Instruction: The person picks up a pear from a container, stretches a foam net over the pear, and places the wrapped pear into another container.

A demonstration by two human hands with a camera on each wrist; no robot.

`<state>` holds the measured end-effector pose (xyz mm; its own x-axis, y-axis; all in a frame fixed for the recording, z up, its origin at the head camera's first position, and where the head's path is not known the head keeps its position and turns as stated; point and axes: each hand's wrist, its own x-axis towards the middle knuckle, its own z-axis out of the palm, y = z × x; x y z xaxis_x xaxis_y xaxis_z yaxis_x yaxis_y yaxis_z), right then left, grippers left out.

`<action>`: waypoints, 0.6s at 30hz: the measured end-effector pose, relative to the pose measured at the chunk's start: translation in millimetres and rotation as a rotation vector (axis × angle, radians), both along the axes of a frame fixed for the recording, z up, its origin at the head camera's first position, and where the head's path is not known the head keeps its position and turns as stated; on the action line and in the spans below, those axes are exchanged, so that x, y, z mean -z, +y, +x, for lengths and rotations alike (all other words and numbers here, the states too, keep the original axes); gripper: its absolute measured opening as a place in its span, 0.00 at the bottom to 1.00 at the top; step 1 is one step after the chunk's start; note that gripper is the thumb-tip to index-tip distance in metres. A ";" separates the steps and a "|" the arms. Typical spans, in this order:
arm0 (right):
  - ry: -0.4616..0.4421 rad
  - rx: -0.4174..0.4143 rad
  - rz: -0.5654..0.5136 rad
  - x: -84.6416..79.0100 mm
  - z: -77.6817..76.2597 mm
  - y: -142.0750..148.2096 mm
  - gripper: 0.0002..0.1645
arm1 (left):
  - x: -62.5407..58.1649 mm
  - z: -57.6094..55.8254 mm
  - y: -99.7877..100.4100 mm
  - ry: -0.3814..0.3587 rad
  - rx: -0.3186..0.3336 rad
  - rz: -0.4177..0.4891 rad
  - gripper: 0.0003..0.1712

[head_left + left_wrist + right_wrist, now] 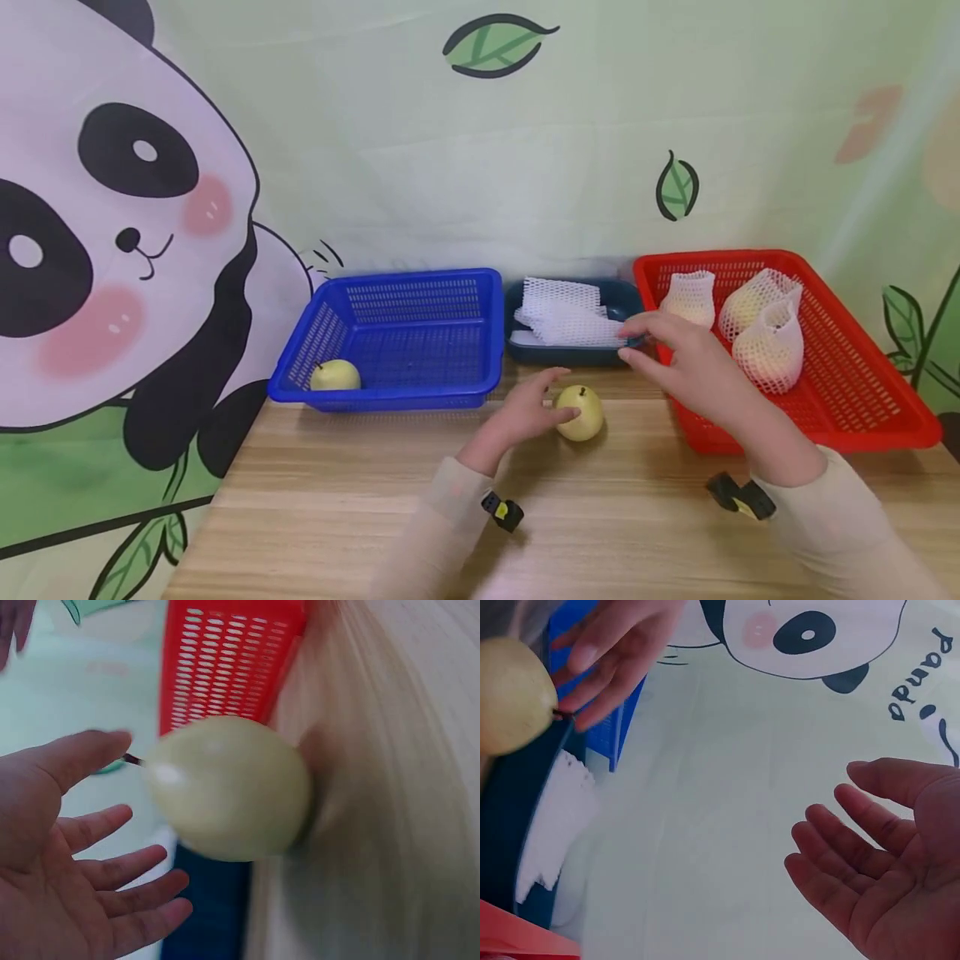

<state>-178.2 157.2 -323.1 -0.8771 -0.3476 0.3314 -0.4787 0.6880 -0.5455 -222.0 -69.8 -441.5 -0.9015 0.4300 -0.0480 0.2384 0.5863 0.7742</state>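
A yellow-green pear (583,417) stands upright on the wooden table, stem up. My left hand (525,408) is just left of it, thumb in front of the fruit in the head view. In the left wrist view the fingers of the left hand (90,877) are spread beside the pear (232,787), not wrapped round it; whether the thumb touches it I cannot tell. My right hand (693,362) hovers between the dark teal tray (562,357) and the red basket (855,437). Its fingers are loosely bent with nothing held, as the right wrist view shows of that hand (892,862).
White foam nets (562,312) lie in the teal tray. The blue basket (420,397) at the left holds a bare pear (335,376). Inside the red basket sit 3 foam-netted fruits (768,354). A panda-printed cloth (375,150) hangs behind the table (600,533).
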 end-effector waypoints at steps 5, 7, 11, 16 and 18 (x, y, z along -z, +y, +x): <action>-0.182 -0.032 0.019 -21.4 -42.0 -8.7 0.24 | -30.0 16.4 -14.9 0.142 0.073 -0.006 0.22; -0.229 -0.048 0.042 -22.5 -62.4 -13.3 0.26 | -40.0 23.8 -21.3 0.189 0.113 -0.014 0.20; -0.292 -0.041 0.140 -11.3 -101.4 -24.1 0.28 | -49.7 38.4 -36.4 0.252 0.173 -0.059 0.18; -0.337 -0.055 0.255 16.6 -142.9 -33.4 0.27 | -48.3 52.9 -56.3 0.290 0.206 -0.105 0.14; -0.366 -0.065 0.293 25.5 -155.5 -37.3 0.28 | -46.5 56.5 -63.1 0.305 0.201 -0.105 0.13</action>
